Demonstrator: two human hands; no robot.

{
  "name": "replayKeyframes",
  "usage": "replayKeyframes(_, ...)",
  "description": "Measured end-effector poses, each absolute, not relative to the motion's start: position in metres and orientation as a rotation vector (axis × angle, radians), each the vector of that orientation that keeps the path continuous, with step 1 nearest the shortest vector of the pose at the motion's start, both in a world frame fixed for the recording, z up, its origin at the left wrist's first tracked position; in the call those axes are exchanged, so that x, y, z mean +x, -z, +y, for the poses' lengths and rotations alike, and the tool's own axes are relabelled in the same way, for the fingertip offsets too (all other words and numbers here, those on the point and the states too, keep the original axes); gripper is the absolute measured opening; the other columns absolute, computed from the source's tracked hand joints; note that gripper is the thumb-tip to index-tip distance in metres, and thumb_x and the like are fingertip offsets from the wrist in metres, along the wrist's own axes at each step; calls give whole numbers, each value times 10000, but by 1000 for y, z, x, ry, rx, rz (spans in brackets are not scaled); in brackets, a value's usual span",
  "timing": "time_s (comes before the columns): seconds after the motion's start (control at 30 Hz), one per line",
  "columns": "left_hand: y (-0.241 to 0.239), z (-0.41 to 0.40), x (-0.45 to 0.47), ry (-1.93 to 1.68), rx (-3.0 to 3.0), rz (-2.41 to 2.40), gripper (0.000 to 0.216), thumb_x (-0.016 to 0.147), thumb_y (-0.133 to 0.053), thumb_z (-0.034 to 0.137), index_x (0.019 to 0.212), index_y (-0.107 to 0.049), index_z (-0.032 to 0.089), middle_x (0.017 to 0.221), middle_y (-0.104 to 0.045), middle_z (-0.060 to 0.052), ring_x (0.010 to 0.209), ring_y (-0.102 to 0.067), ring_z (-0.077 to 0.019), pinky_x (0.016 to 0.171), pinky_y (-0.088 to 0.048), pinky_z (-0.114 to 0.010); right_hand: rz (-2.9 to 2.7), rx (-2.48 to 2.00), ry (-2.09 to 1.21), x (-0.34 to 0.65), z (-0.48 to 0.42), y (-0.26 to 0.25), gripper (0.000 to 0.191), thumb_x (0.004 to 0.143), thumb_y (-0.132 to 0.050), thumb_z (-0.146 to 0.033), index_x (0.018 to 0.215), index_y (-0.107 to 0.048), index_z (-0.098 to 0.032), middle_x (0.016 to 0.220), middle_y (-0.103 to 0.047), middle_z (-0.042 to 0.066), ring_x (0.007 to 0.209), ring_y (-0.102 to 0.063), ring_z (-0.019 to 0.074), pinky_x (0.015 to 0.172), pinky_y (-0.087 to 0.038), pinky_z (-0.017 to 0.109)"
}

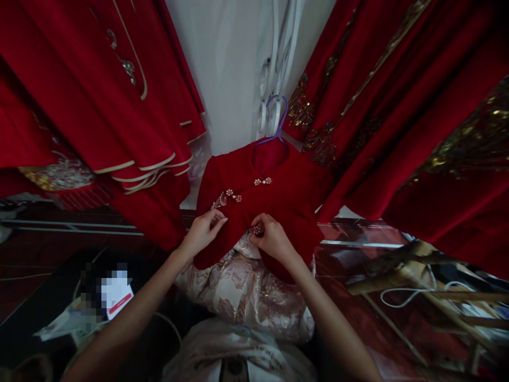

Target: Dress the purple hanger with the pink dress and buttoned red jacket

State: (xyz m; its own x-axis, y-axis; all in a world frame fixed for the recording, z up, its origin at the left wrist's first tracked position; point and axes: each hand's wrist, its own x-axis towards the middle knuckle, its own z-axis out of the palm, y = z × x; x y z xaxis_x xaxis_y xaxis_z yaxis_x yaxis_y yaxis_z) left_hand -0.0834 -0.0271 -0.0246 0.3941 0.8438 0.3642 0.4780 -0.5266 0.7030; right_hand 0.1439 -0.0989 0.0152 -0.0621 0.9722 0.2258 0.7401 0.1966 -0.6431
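A red jacket (278, 204) hangs in front of me on a purple hanger (280, 118), its lower part spread over my lap. Pearl-like flower fasteners (263, 181) sit below its collar, and a second beaded ornament (227, 198) lies on its left side. My right hand (272, 239) pinches a beaded flower fastener (256, 229) at the jacket's front edge. Close to the left ornament, my left hand (204, 231) has its fingers curled and thumb near the index finger over the red cloth. Whatever lies between those fingertips is too small to make out.
Red garments with pale trim (131, 122) hang at left, and gold-embroidered red garments (382, 106) at right. Patterned pale fabric (254, 292) covers my lap. A lit phone (116, 293) lies at lower left on a dark surface. A wooden frame (413, 265) stands at right.
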Motion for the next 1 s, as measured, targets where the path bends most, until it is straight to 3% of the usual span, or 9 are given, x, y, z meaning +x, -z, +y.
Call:
replayKeyframes(0.27, 38, -34, -79, -990, 1823, 1131, 185, 807, -635, 329, 904, -677, 176, 841, -717, -27, 744, -674, -131, 726, -546, -251, -1563, -1343, -866, 131, -95, -18, 249, 716, -714, -226, 939, -617, -174, 779, -634, 1, 686, -595, 114, 620, -482, 225)
replayKeyframes(0.47, 29, -45, -70, -997, 1704, 1090, 226, 724, -656, 211, 940, -677, 147, 836, -727, -40, 744, -692, -140, 752, -573, -272, -1547, -1235, -792, 108, -86, 1, 182, 783, -676, -220, 955, -641, -173, 850, -653, 28, 738, -618, 117, 695, -523, 242)
replayKeyframes(0.63, 17, -51, -68, -1057, 1738, 1161, 205, 751, -639, 232, 925, -688, 137, 853, -738, -59, 744, -701, -154, 741, -586, -291, -1621, -1237, -637, 100, -69, 18, 170, 812, -618, -160, 979, -642, -173, 895, -634, 47, 754, -607, 128, 710, -531, 262)
replayKeyframes(1.0, 22, -60, -58, -1098, 1803, 1176, 200, 749, -666, 226, 924, -691, 133, 840, -734, -57, 718, -699, -142, 725, -594, -272, -1528, -1109, -727, 111, -80, 31, 109, 870, -580, -234, 964, -613, -192, 917, -653, 36, 832, -638, 133, 771, -545, 268)
